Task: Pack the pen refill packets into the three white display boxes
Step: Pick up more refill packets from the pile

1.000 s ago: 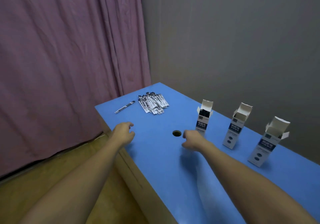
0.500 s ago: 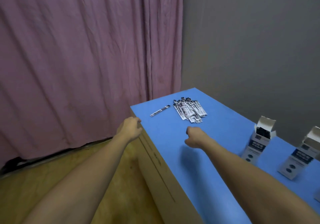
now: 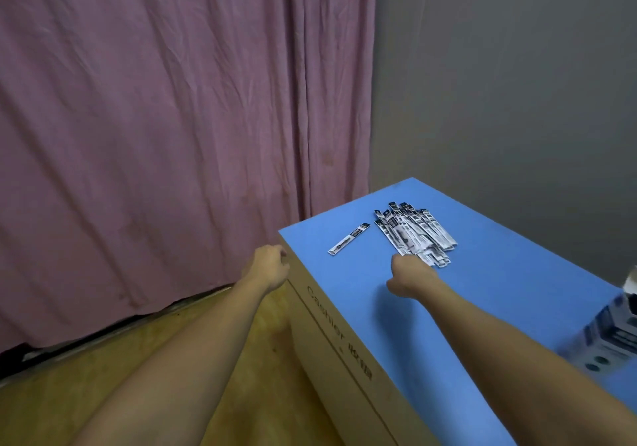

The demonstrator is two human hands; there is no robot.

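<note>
packets (image 3: 415,235) of pen refills lie in a loose heap near the far left corner of the blue surface (image 3: 499,273), and one single packet (image 3: 349,239) lies apart to the left of the heap, slanted. the right hand (image 3: 410,275) now reaches up to the near edge of the heap, where half a second ago it was well short of it; its fingers point away from the camera and are hidden behind the knuckles, so i cannot tell whether they are pinching a packet or only touching the pile. the left hand (image 3: 269,268) hangs just off the left corner of the surface, fingers loosely curled and holding nothing (much as it was before, only nearer the corner).

view has swung further left since the earlier frames: the pink curtain (image 3: 165,135) fills most of the picture, the grey wall (image 3: 499,83) stands behind the surface, and only one white display box (image 3: 606,335) shows, blurred and cut by the right edge, where a second ago all three stood in a row in plain sight. that box stands upright on the surface, well apart from the heap. the round hole in the surface seen a second ago is out of view. the front panel (image 3: 337,342) below the surface bears printed lettering, and wooden floor (image 3: 103,376) shows below the curtain.
</note>
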